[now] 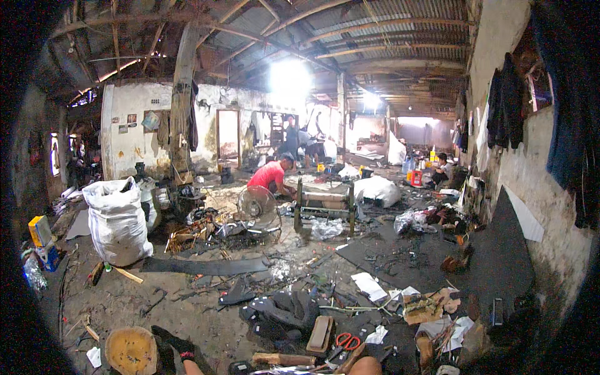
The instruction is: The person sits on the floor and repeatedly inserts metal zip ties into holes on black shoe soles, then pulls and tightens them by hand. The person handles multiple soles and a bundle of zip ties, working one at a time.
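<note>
Neither of my hands shows. At the lower edge are a bare knee (367, 366) and, further left, what looks like my foot in a dark sock with a pink band (175, 344). Beside the foot stands a round wooden block (130, 352). Between foot and knee lie a short wooden piece (284, 359), a brown oblong block (320, 334) and scissors with orange-red handles (347, 341). Just beyond them is a heap of dark cloth-like pieces (284, 312). To the right, paper, sticks and brown scraps (431, 306) are strewn about.
A full white sack (117, 222) stands at left. A round fan (258, 209) and a low frame with a roller (324, 201) stand mid-floor, near a crouching person in red (270, 175). Dark sheets (500, 256) lean on the right wall. Another person (442, 170) sits farther back.
</note>
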Action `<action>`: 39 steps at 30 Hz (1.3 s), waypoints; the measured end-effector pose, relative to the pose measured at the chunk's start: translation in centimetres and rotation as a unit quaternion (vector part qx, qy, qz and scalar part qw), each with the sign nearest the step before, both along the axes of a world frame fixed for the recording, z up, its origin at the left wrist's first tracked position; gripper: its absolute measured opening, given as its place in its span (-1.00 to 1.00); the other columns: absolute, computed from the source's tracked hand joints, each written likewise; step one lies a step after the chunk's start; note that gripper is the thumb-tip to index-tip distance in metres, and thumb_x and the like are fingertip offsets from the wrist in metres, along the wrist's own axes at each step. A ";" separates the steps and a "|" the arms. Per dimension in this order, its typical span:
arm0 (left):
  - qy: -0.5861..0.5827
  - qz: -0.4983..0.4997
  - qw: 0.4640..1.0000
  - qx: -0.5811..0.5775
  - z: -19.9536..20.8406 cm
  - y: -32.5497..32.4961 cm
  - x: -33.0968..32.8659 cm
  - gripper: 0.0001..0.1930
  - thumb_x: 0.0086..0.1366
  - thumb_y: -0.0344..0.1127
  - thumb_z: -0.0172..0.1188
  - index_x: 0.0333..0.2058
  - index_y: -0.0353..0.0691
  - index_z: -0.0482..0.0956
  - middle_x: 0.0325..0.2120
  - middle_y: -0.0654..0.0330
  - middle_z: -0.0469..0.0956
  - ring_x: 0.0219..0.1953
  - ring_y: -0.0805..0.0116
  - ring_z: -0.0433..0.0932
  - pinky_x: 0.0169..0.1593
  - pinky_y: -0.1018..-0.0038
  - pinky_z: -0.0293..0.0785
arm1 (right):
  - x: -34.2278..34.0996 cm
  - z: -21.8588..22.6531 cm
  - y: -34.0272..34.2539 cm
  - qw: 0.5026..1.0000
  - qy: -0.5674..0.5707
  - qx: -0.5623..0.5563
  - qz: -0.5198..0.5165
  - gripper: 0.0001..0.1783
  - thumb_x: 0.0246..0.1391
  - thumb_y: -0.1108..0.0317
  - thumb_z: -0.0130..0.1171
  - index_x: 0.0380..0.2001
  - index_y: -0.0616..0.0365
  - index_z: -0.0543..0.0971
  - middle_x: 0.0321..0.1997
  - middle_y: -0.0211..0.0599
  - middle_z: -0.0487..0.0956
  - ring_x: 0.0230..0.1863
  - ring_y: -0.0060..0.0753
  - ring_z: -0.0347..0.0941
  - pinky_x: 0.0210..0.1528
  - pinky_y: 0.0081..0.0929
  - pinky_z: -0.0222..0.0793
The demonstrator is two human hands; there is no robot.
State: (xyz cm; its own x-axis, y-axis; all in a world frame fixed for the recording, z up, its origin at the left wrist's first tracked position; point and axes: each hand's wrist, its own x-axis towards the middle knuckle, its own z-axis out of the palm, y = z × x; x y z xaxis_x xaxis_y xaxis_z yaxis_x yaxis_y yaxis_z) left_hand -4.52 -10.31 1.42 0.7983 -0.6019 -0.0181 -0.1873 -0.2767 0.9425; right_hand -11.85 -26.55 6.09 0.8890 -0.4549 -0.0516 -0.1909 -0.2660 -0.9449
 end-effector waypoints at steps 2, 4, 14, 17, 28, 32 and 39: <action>0.014 0.006 1.000 -0.013 0.5 0.7 -0.3 -0.48 0.37 -0.06 0.15 0.09 -0.43 0.45 -0.10 -0.16 0.59 -0.05 0.02 0.56 0.03 0.28 0.46 | -0.2 -0.1 0.1 0.999 0.005 0.019 0.039 -0.74 0.02 0.21 0.36 -0.37 0.20 0.63 -0.33 -0.10 0.66 -0.25 -0.34 0.57 -0.15 -0.36 0.46; 0.019 0.012 1.000 -0.019 1.2 1.2 -0.6 -0.49 0.37 -0.08 0.15 0.07 -0.44 0.45 -0.11 -0.16 0.59 -0.07 0.02 0.56 0.02 0.27 0.46 | -0.5 -0.5 0.5 0.997 -0.007 0.030 0.067 -0.74 0.02 0.22 0.36 -0.39 0.21 0.63 -0.33 -0.12 0.66 -0.24 -0.39 0.57 -0.15 -0.38 0.46; 0.078 0.048 0.996 -0.017 2.8 1.4 -0.9 -0.56 0.36 -0.18 0.16 -0.01 -0.51 0.46 -0.21 -0.16 0.58 -0.18 0.02 0.54 -0.04 0.23 0.46 | -0.4 -1.9 1.3 0.989 -0.059 -0.128 0.048 -0.73 -0.02 0.23 0.38 -0.38 0.19 0.58 -0.40 -0.07 0.57 -0.34 -0.08 0.52 -0.26 -0.22 0.41; 0.013 0.083 0.996 -0.008 3.7 1.4 -1.5 -0.57 0.36 -0.20 0.18 -0.02 -0.51 0.46 -0.22 -0.10 0.59 -0.20 0.08 0.54 -0.06 0.27 0.47 | -0.3 -1.7 1.2 0.994 -0.026 -0.087 0.054 -0.72 -0.01 0.22 0.39 -0.38 0.20 0.57 -0.41 -0.08 0.57 -0.34 -0.14 0.53 -0.26 -0.24 0.42; 0.154 0.061 0.984 -0.067 2.5 1.5 0.5 -0.69 0.38 -0.25 0.11 -0.05 -0.36 0.51 -0.21 0.13 0.61 -0.21 0.29 0.56 -0.10 0.42 0.50 | -0.3 -3.2 2.0 0.852 -0.036 0.519 0.050 -0.79 0.16 0.27 0.26 -0.26 0.20 0.60 -0.39 -0.32 0.58 -0.37 -0.45 0.50 -0.30 -0.50 0.40; 0.137 0.049 0.988 -0.045 3.3 1.7 0.3 -0.68 0.37 -0.24 0.12 -0.04 -0.36 0.51 -0.20 0.11 0.61 -0.19 0.28 0.56 -0.09 0.42 0.51 | -0.7 -4.5 2.8 0.796 -0.045 0.603 0.016 -0.75 0.19 0.29 0.21 -0.15 0.24 0.59 -0.36 -0.32 0.60 -0.39 -0.47 0.50 -0.32 -0.53 0.40; 0.133 0.040 0.990 -0.028 5.6 1.3 0.2 -0.66 0.36 -0.24 0.14 -0.01 -0.36 0.51 -0.18 0.09 0.61 -0.17 0.26 0.57 -0.07 0.41 0.51 | 0.5 -10.1 1.6 0.829 0.011 0.558 0.043 -0.79 0.20 0.40 0.16 -0.14 0.26 0.60 -0.36 -0.31 0.60 -0.43 -0.49 0.49 -0.43 -0.57 0.37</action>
